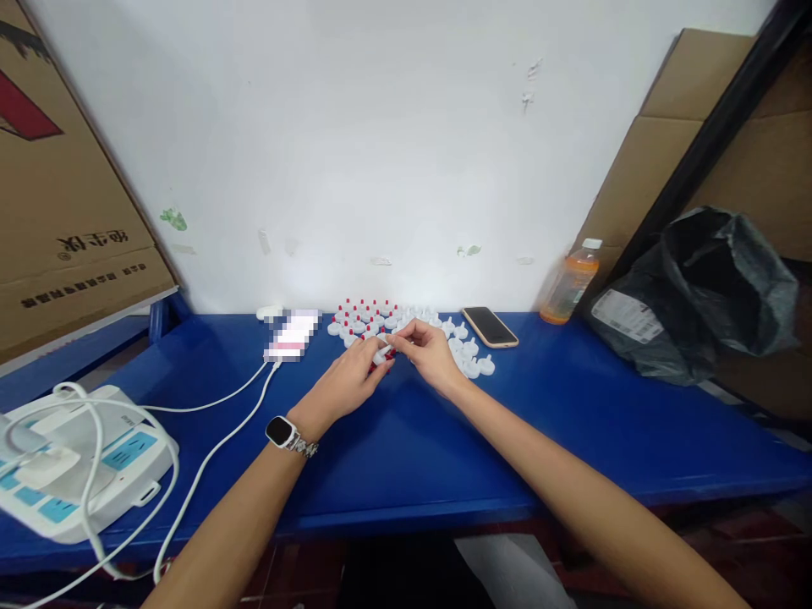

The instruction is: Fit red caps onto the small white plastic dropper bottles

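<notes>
Our left hand (348,374) pinches a white piece (381,354), so we'd brace it steady; our right hand (430,348) pinches too, at its two o'clock, can't tell on what.

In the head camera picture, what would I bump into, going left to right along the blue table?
White power strip, smartwatch, left hand, right hand, phone with a dark screen, orange drink bottle, dark plastic bag.

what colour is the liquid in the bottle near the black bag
Orange. The liquid shows best in the head view.
</notes>
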The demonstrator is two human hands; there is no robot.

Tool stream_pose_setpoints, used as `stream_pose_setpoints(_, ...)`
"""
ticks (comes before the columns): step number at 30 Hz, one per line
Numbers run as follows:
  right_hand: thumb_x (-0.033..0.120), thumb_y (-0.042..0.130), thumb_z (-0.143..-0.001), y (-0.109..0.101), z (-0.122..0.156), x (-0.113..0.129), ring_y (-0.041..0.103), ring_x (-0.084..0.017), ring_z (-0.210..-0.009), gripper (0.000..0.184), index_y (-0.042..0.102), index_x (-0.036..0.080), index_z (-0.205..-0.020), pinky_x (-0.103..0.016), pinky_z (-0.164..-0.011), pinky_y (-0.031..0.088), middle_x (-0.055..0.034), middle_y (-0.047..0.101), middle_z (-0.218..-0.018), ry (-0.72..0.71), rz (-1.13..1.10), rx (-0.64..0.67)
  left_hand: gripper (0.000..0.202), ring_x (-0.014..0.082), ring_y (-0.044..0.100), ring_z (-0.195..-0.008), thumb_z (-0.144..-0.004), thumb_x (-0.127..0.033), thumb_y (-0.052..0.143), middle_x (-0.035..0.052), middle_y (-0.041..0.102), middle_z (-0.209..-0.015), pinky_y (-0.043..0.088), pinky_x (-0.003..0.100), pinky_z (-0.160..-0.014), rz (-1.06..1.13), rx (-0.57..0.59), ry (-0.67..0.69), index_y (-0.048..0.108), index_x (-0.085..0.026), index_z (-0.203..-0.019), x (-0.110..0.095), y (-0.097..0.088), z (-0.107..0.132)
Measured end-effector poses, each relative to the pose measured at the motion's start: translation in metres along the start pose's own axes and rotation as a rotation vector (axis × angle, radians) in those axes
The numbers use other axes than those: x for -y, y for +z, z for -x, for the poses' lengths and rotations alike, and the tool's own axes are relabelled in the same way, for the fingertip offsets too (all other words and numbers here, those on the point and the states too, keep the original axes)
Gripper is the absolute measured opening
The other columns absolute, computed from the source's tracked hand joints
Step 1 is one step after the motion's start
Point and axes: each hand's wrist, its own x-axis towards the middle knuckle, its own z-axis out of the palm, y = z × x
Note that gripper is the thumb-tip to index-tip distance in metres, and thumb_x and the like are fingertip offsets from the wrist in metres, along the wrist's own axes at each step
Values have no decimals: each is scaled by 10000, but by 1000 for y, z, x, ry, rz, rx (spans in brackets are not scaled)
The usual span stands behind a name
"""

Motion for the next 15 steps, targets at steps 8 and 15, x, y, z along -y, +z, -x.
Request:
stream_pose_setpoints(8,559,733,-745,16,9,1,603,-167,-651,376,618,205,-689,-305,-631,511,-22,659,-685,-36,27,-149,239,238,588,-943,-1014,-386,388,88,591,-1034,497,404,-846,40,-83,1,508,-210,-1122,-3,8,-2)
stream_pose_setpoints(15,499,684,-816,25,11,10,628,-183,-751,295,639,211,-772,-298,-642,510,-49,697,-850,-108,68,-168,226,259,572,-1054,-1022,-352,371,126,582,-1104,476,429,-921,118,-171,30,472,-177,-1122,-7,5,-6)
